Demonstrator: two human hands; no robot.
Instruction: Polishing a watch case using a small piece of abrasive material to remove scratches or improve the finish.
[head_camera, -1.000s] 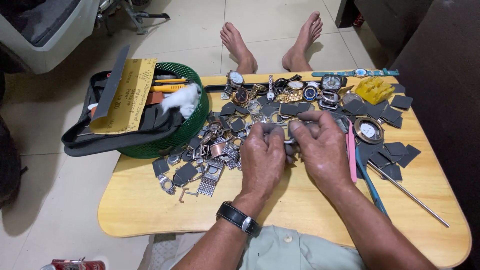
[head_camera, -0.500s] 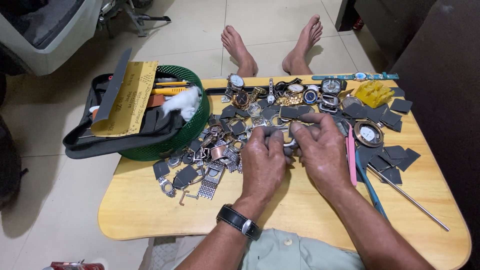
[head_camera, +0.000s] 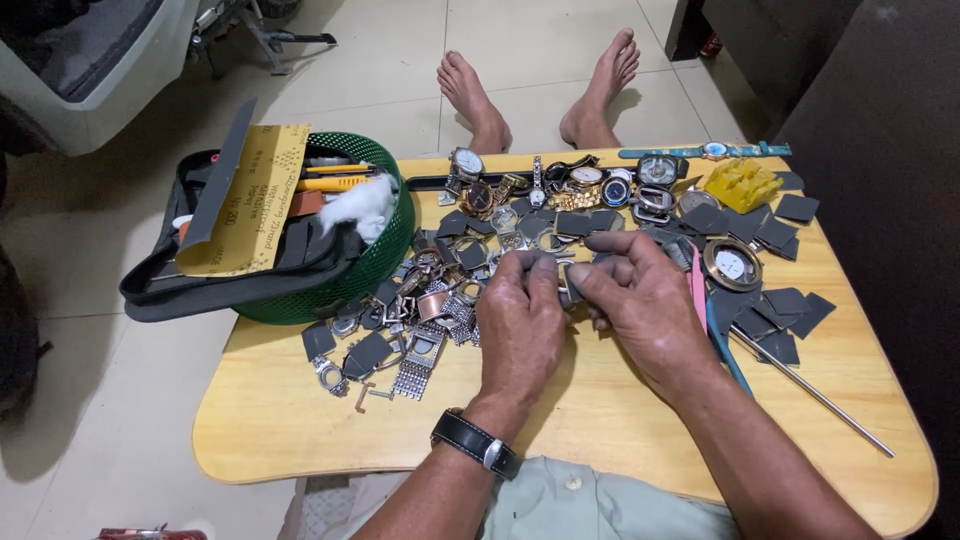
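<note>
- Both hands, left hand and right hand, meet mid-worktop, fingers clamped on a small metal watch part.
- Green basket sits left of them.
- Pale tiled floor lies beyond.

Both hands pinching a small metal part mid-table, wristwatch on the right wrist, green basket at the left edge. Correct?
One thing is off: the black-strapped wristwatch sits on the left wrist, not the right. The rest holds in the head view: the left hand and the right hand meet on a small metal part over the middle of the wooden table, and the green basket stands at its left edge.
</note>
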